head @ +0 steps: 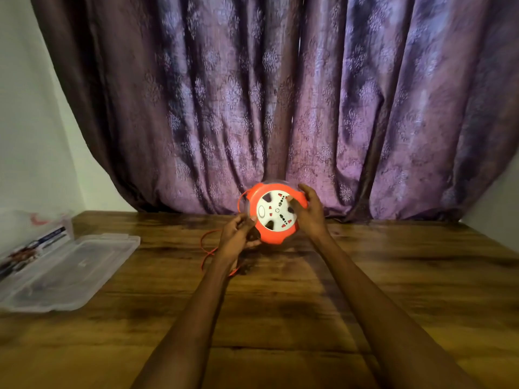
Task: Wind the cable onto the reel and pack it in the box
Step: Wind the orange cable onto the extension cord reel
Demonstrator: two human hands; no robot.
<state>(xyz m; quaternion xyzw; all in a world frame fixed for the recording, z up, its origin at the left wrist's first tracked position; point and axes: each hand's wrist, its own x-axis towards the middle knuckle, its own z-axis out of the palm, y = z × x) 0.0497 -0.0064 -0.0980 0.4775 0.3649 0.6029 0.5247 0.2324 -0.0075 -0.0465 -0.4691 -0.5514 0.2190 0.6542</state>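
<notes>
We hold the orange reel (pixel 273 213) upright above the wooden table (pixel 365 276). Loose cable (pixel 206 249) trails below, so winding seems unfinished; the clear box (pixel 67 270) lies open, well apart at left. Our right hand (pixel 307 213) grips the reel's side; our left hand (pixel 238 234) pinches cable, fingers curled.

No text can be read; the printing on the packet (pixel 42 240) at left is too blurred.
</notes>
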